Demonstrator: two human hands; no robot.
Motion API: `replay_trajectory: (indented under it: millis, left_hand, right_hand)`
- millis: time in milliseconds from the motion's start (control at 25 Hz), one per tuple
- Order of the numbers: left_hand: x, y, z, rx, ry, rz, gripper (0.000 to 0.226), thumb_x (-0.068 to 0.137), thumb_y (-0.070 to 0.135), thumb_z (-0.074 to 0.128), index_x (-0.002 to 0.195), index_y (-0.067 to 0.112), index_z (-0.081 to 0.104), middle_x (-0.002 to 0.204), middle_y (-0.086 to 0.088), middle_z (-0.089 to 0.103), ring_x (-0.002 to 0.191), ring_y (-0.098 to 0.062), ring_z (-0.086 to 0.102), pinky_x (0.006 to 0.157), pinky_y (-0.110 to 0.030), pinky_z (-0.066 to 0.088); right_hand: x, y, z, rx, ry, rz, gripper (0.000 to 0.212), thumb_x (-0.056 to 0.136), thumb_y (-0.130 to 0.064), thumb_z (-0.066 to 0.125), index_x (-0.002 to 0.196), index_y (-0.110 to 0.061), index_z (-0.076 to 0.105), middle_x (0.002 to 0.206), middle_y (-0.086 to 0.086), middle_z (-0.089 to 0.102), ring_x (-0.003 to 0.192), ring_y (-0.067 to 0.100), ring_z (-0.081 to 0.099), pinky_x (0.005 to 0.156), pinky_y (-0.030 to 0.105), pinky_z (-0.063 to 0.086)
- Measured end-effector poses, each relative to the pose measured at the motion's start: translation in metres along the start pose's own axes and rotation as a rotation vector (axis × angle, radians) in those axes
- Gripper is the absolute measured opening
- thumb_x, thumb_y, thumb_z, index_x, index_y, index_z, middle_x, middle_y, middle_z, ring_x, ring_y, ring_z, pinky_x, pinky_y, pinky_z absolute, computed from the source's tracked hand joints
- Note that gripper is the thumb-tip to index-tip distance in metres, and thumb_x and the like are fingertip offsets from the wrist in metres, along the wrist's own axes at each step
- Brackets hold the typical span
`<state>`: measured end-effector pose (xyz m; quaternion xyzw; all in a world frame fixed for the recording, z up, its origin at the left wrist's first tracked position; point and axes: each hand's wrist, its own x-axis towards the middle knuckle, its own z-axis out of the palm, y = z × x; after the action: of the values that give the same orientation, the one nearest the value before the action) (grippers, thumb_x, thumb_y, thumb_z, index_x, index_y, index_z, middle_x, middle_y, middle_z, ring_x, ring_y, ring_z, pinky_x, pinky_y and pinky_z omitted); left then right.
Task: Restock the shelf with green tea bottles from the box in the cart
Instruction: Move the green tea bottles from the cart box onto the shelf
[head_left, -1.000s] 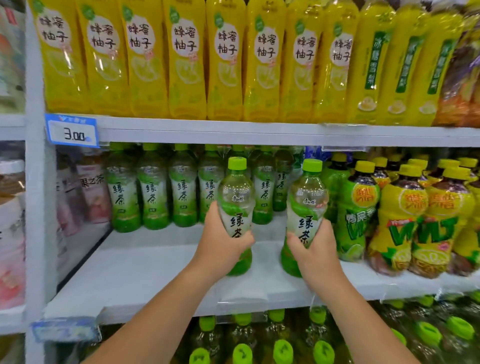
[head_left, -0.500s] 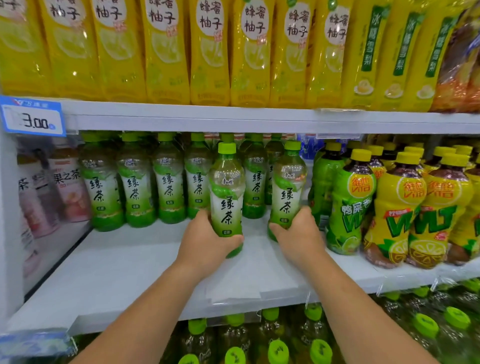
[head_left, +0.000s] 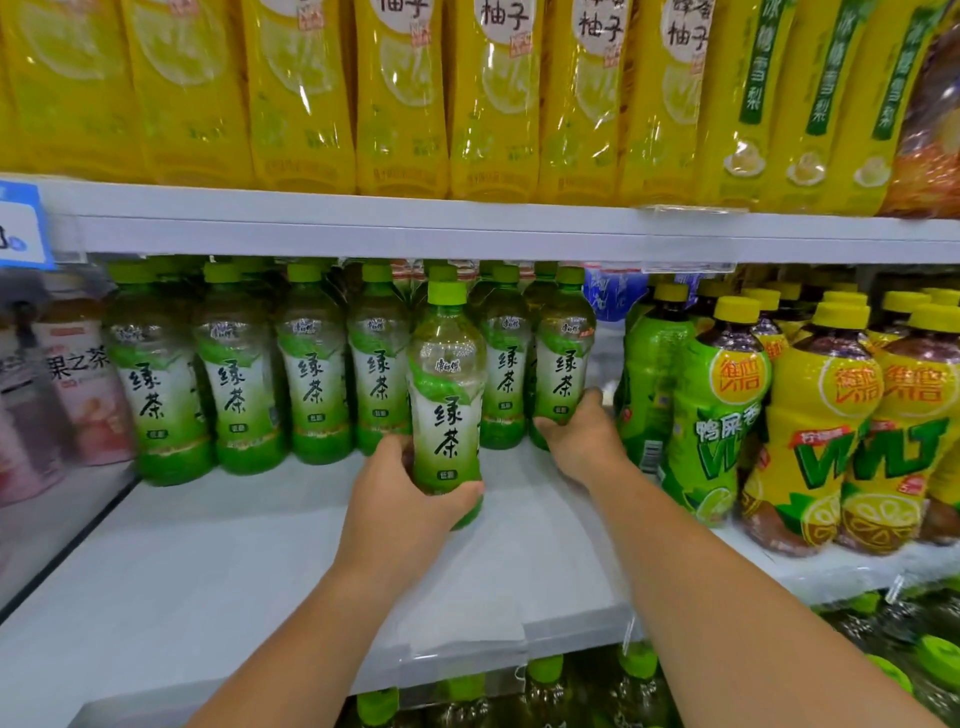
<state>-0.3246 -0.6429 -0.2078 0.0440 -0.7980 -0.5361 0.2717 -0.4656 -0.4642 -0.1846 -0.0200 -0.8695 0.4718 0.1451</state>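
**A:** Status on the green tea?

**B:** My left hand (head_left: 410, 499) gripped a clear plastic green tea bottle (head_left: 449, 395) with a green cap and a white-green label. Fingers and thumb were wrapped round its lower part. It was upright, in front of the back row. Couldn't tell whether its base touched the white shelf board (head_left: 208, 571).

**A:** Other side?

**B:** My right hand (head_left: 582, 441) held a second green tea bottle (head_left: 563, 364) low on its body. It was also upright, at the right end of the row of matching green-capped bottles (head_left: 236, 374), just beside its neighbour. Its base was hidden behind my fingers.

**A:** Neighbours?

**B:** Right of that bottle stood a green-wrapped bottle with a yellow cap (head_left: 722, 405), then yellow lemon-print bottles (head_left: 831, 415). Far left were blurred pink-labelled bottles (head_left: 78, 384). On the shelf above stood tall yellow bottles with round white labels (head_left: 400, 93), and a blue price tag (head_left: 21, 223) hung at its left edge. More green caps (head_left: 545, 670) showed on the tier below.
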Motion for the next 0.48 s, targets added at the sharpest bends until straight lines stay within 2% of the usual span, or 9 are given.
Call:
replay_trajectory:
  millis: [160,360,480]
  left_hand:
    - [-0.001,0.0,0.0,-0.006,0.014,-0.001,0.053,0.064,0.032,0.095,0.105,0.031,0.06,0.097,0.016,0.07,0.08,0.012,0.064,0.066,-0.015,0.051]
    - [0.0,0.001,0.001,-0.002,0.026,-0.016,0.052,0.063,0.033,0.095,0.102,0.031,0.059,0.096,0.016,0.07,0.079,0.011,0.065,0.065,-0.015,0.051]
    - [0.0,0.002,0.001,0.006,0.03,-0.022,0.051,0.062,0.034,0.094,0.098,0.032,0.059,0.093,0.017,0.07,0.078,0.012,0.064,0.059,-0.01,0.05]
  right_hand:
    - [0.01,0.006,0.01,0.024,-0.014,-0.018,0.049,0.088,-0.033,0.072,0.123,-0.014,0.044,0.126,0.011,0.063,0.115,0.032,0.059,0.094,0.039,0.047]
    - [0.026,0.014,0.016,-0.027,-0.018,-0.009,0.052,0.088,-0.04,0.07,0.13,-0.019,0.047,0.127,0.01,0.064,0.117,0.034,0.058,0.099,0.043,0.047]
    - [0.026,0.017,0.022,-0.094,0.001,-0.008,0.05,0.09,-0.044,0.065,0.129,-0.017,0.047,0.125,0.011,0.064,0.115,0.035,0.059,0.093,0.04,0.047]
